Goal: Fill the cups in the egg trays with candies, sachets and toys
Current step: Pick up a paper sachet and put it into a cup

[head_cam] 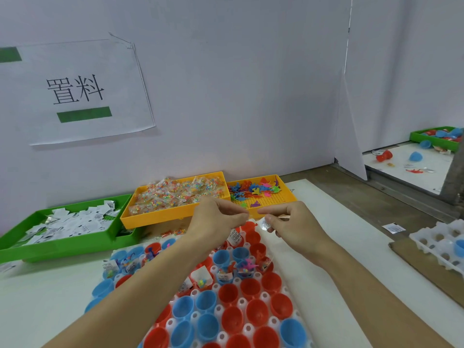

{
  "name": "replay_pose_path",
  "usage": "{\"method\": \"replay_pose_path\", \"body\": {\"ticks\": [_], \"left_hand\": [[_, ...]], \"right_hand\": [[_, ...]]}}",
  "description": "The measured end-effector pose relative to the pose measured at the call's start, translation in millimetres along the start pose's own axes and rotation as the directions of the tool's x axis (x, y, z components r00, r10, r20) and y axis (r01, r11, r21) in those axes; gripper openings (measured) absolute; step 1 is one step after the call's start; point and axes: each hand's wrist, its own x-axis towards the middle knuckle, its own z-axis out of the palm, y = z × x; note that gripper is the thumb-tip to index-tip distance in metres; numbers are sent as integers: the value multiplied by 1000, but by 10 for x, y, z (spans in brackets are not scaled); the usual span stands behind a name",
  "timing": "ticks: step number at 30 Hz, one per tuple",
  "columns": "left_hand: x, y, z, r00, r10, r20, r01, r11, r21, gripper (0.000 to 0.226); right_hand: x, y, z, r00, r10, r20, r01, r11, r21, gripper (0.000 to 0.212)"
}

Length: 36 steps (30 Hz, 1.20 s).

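Right now the right hand point(288, 222) pinches a small white printed sachet point(265, 224) between thumb and fingers, while the left hand point(218, 217) hovers just beside it, fingertips drawn together; whether they hold anything, I cannot tell. Both hang above the far rows of the egg tray point(293, 320), where red and blue cups point(231, 293) sit, some already holding sachets and toys. Beyond lie the green tray of sachets point(62, 243), the yellow tray of candy packets point(155, 218) and the yellow tray of toys point(281, 199). Risk: 2 stuck sachets may drop together, or the light sachet may land between cups.
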Motion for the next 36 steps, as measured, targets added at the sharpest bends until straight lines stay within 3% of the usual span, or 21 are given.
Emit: {"method": "replay_pose_path", "body": {"ticks": [9, 19, 24, 32, 36], "left_hand": [[3, -2, 35, 964, 227, 139, -260, 913, 315, 8], [116, 131, 95, 934, 219, 284, -335, 815, 473, 11], [176, 158, 122, 915, 177, 363, -360, 768, 531, 9], [245, 154, 144, 916, 178, 360, -359, 763, 537, 9], [261, 157, 116, 910, 183, 373, -370, 766, 526, 8]], "right_hand": [[21, 15, -36, 988, -21, -155, 20, 1000, -6, 36], [23, 18, -63, 976, -40, -213, 42, 999, 3, 21], [9, -13, -104, 987, -83, -135, 84, 996, 3, 24], [2, 9, -128, 999, -44, 29, 43, 999, 9, 11], [-3, 19, -127, 998, -40, 55, 38, 998, 45, 14]]}}
